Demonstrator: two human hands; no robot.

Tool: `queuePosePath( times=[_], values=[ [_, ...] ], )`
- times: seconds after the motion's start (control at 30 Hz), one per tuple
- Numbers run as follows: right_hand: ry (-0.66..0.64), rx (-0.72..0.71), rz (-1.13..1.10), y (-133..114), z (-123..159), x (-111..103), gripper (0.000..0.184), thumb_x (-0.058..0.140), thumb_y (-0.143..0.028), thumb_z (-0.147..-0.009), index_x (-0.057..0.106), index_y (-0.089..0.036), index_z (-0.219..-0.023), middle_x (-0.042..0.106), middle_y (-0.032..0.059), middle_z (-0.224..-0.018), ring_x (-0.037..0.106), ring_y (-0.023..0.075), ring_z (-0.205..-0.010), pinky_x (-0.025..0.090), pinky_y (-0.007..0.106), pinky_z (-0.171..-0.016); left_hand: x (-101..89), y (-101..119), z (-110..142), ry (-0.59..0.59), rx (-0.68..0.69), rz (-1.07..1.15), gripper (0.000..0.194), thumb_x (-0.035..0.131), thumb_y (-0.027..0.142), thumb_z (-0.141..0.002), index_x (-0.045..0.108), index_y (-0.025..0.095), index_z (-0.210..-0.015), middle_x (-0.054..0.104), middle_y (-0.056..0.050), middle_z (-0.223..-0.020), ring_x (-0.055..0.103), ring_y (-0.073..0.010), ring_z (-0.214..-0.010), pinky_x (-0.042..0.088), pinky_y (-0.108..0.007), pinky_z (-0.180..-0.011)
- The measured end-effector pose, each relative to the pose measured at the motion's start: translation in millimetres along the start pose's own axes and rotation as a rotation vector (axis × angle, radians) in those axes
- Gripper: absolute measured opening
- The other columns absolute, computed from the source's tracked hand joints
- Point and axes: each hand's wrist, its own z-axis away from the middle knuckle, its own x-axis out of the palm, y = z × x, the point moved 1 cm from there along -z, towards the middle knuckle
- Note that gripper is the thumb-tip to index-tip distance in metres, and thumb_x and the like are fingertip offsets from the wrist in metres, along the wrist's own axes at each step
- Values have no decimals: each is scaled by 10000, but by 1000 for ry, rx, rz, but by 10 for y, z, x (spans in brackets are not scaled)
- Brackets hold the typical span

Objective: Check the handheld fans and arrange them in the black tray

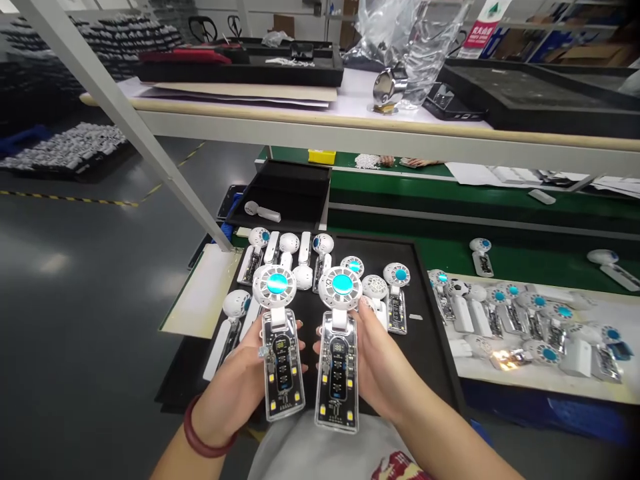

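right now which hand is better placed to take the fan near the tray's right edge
Right, probably: the right hand holding a clear fan is just below that fan, while the left hand with its own clear fan is farther off.

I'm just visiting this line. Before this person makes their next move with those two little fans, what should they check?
Left hand grips a clear-bodied handheld fan: ok.
Right hand grips a second clear-bodied fan: ok.
Both round fan heads glow cyan: ok.
Small displays on both bodies show the right reading: cannot tell, too small to read.
Held fans stay apart from the other fans in the black tray: cannot tell from this view.
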Motion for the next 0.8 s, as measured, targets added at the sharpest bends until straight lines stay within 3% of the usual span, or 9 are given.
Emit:
queuePosePath(
  times=[0.1, 0.2, 0.33, 0.47, 0.63, 0.8],
  values=[
    [11, -5, 23, 29, -48, -20, 433, 392, -580, -821, 550, -246, -1047, 630, 16, -829, 591, 194, -824, 456, 331, -751, -152, -64, -71, 31, -13, -94, 466, 490, 219, -775, 408, 264, -1231, 522, -50, -1217, 503, -256, -1047, 440, -372, -849],
    [19, 17, 31, 52, -75, -45, 405, 397, -587, -812, 553, -237, -945, 613, 7, -788, 588, 198, -806, 456, 330, -723, -336, -158, -158, 135, -9, -136, 623, 527, 186, -761, 274, 338, -1310, 501, -4, -1256, 455, -222, -1134, 415, -292, -862],
    [4, -3, 30, 31, -59, -50, 437, 362, -616, -811, 554, -241, -929, 609, 9, -820, 577, 182, -779, 452, 312, -693, -516, -263, -234, 200, -34, -164, 645, 504, 172, -772, 232, 363, -1325, 471, -7, -1288, 484, -216, -1112, 437, -276, -809],
    [14, -70, 89, -28, -19, -32, 459, 368, -627, -800, 583, -242, -929, 610, 20, -857, 566, 188, -799, 449, 308, -681, -536, -288, -238, 205, -50, -97, 553, 463, 195, -787, 290, 323, -1296, 475, -46, -1265, 575, -213, -943, 473, -305, -711],
    [17, -80, 90, -54, 4, -11, 471, 373, -634, -793, 599, -237, -906, 603, 16, -848, 564, 189, -803, 450, 301, -665, -506, -281, -252, 195, -34, -1, 416, 470, 178, -772, 437, 270, -1177, 471, -43, -1265, 582, -202, -908, 487, -316, -715],
    [-10, -50, 46, -37, -10, -13, 490, 363, -641, -793, 598, -217, -858, 606, 21, -810, 565, 166, -741, 451, 281, -648, -548, -298, -294, 213, -8, -13, 423, 469, 230, -799, 391, 259, -1214, 505, -58, -1206, 593, -193, -849, 491, -308, -668]
  ],
)
